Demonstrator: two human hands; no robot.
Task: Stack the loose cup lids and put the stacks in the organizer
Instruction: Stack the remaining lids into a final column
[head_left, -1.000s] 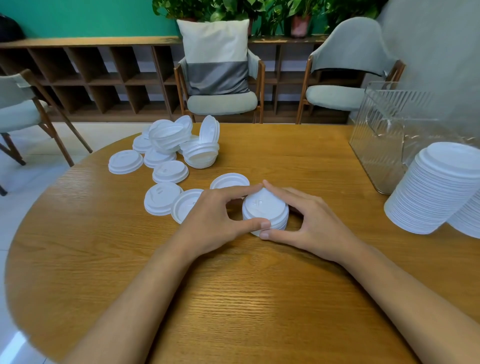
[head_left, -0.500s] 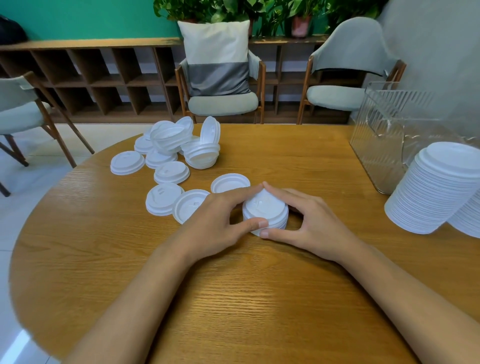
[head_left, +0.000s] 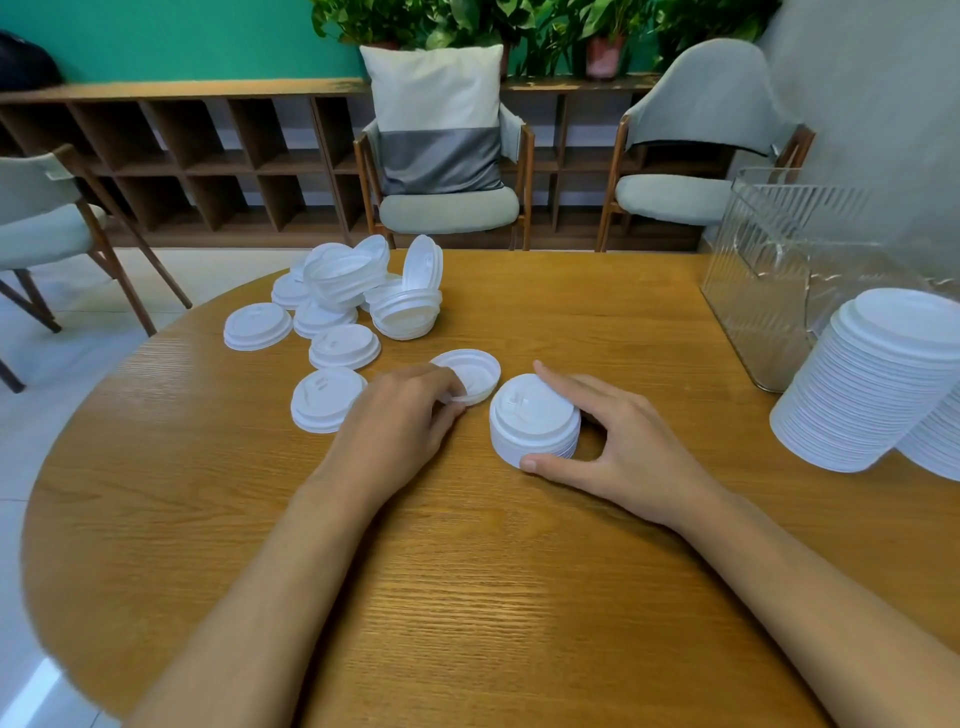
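Observation:
A short stack of white cup lids (head_left: 532, 421) stands on the round wooden table (head_left: 467, 597). My right hand (head_left: 634, 452) holds it from the right, thumb at its near base and forefinger over its far edge. My left hand (head_left: 395, 426) lies just left of the stack, and its fingertips pinch the near rim of an upturned loose lid (head_left: 475, 369). More loose lids lie to the left (head_left: 324, 397) and in a heap further back (head_left: 353, 280). The clear ribbed organizer (head_left: 769, 291) stands at the right edge.
Two tall leaning stacks of lids (head_left: 872, 384) sit at the right, in front of the organizer. Chairs (head_left: 447, 208) and a low shelf stand beyond the table's far edge. A third chair (head_left: 41, 234) is at the left.
My left hand has let go of the short stack and moved left to the upturned lid. My right hand still holds the stack in about the same place.

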